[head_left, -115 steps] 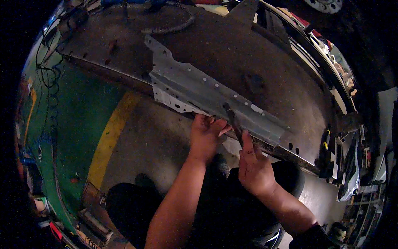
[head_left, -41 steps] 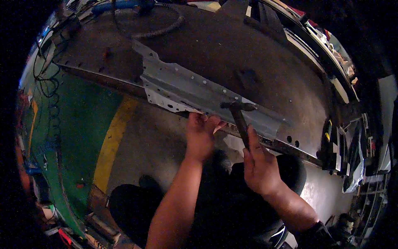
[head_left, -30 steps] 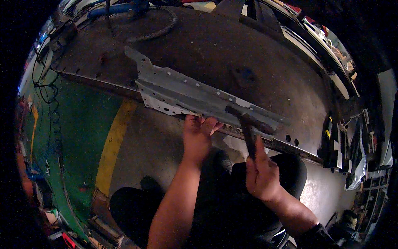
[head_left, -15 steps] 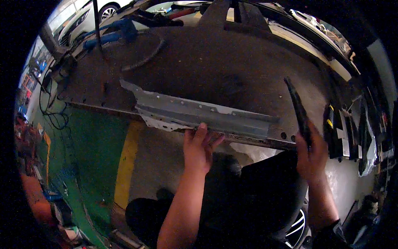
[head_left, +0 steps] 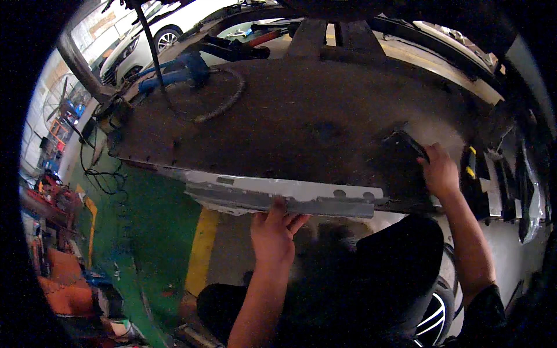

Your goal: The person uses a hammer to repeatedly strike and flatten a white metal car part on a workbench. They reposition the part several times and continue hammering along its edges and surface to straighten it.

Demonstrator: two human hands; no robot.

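The long gray metal piece (head_left: 325,191) is at the near edge of the counter (head_left: 278,127), with the left grip (head_left: 271,240) partly closed around its middle. It looks thin, stiff and not too heavy, but maybe slippery and sharp-edged, so the middle seems best to hold. The right grip (head_left: 439,171) is curled around a hammer (head_left: 413,144).

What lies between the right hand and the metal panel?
In the head view, a dark stretch of the table lies between the right hand, which holds a hammer, and the metal panel.
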